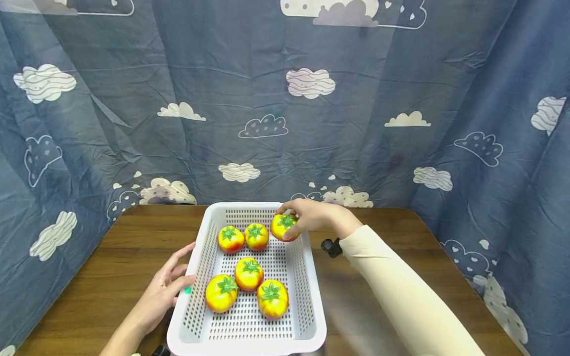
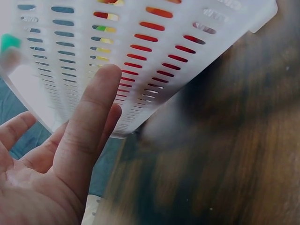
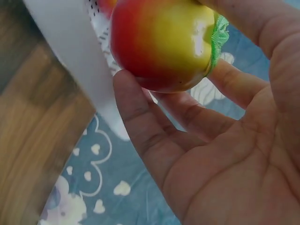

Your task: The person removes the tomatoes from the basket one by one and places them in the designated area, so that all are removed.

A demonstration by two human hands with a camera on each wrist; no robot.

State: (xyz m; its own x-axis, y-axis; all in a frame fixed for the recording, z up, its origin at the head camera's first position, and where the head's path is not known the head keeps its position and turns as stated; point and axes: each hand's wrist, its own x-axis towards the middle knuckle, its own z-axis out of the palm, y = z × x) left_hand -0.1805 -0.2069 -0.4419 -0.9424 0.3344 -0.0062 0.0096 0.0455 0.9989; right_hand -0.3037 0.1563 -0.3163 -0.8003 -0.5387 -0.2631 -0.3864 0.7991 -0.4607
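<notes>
My right hand (image 1: 313, 216) grips a red-and-yellow toy tomato (image 1: 281, 228) with a green leafy top, at the far right corner of a white perforated plastic basket (image 1: 316, 316). The right wrist view shows this tomato (image 3: 164, 47) between the thumb and the fingers. Several similar tomatoes lie in the basket: two at the back, a middle one (image 1: 249, 273), and two nearer the front. At the basket's left side is my left hand (image 1: 162, 289), its fingers loosely extended; in the left wrist view the fingers (image 2: 89, 122) lie alongside the slotted wall.
The basket stands on a brown wooden table (image 1: 147, 242). A blue curtain (image 1: 249, 99) with cloud prints hangs behind the table and along its sides. A green spot (image 1: 188, 290) marks the basket's left rim. A small black device (image 1: 331, 247) is at the right wrist.
</notes>
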